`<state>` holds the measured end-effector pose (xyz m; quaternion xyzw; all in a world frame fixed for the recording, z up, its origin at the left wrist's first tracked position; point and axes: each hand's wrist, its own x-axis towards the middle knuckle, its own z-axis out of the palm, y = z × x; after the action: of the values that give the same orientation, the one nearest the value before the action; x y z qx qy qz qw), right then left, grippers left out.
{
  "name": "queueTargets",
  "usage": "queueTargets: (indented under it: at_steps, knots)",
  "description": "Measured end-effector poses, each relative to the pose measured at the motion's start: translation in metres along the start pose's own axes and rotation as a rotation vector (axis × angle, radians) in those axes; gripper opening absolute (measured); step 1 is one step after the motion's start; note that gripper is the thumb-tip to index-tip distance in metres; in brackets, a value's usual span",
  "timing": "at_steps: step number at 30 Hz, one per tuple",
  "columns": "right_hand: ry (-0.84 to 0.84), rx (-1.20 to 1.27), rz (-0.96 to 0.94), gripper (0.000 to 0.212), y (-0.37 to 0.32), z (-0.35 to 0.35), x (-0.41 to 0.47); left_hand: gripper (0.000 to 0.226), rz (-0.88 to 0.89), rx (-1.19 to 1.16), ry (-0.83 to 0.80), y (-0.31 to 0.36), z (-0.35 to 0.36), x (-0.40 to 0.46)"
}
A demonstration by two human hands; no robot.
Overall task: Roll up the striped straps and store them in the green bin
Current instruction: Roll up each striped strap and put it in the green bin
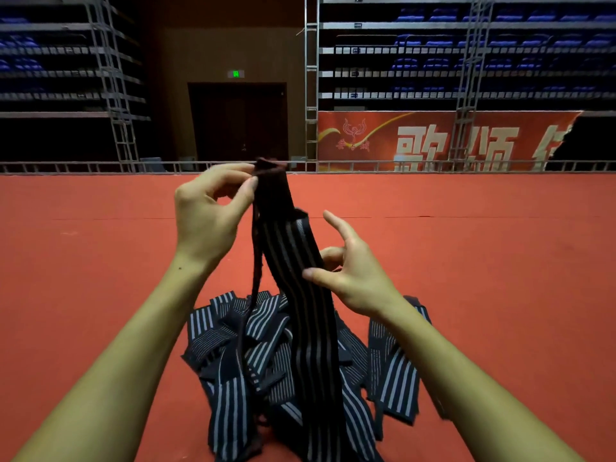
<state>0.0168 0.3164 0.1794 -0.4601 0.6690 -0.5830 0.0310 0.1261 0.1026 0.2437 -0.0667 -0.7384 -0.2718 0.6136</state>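
Observation:
A dark striped strap (293,258) hangs upright in front of me. My left hand (210,215) pinches its top end between thumb and fingers. Lower down, my right hand (350,268) touches the strap's right edge with its thumb across the front and the other fingers spread and loosely curved. A thin dark cord hangs from the strap's top on its left side. Under my arms a heap of several more striped straps (266,331) lies on the red floor. No green bin is in view.
The red carpet floor (100,261) stretches to a low metal rail (100,166) at the back. Behind it stand scaffolding towers, blue seat rows, a dark doorway and a red banner (433,141).

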Motion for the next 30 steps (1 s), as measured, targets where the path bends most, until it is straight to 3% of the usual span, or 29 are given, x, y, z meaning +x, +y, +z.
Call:
queueTargets:
  at_steps: [6,10,15,30]
  knots:
    - [0.002,-0.058,-0.027,0.094,-0.013,-0.004,0.024,0.006,-0.036,-0.110,-0.093,0.012,0.000,0.032]
    - [0.128,0.086,-0.128,0.079,-0.043,-0.005,0.051,0.007,-0.007,-0.146,-0.146,0.019,0.003,0.048]
    - [0.274,0.058,-0.263,0.065,-0.077,-0.011,0.082,0.012,-0.012,-0.195,-0.204,0.015,0.003,0.065]
    - [0.309,0.040,-0.253,0.050,-0.106,-0.021,0.103,0.021,-0.114,-0.263,-0.210,0.011,0.005,0.088]
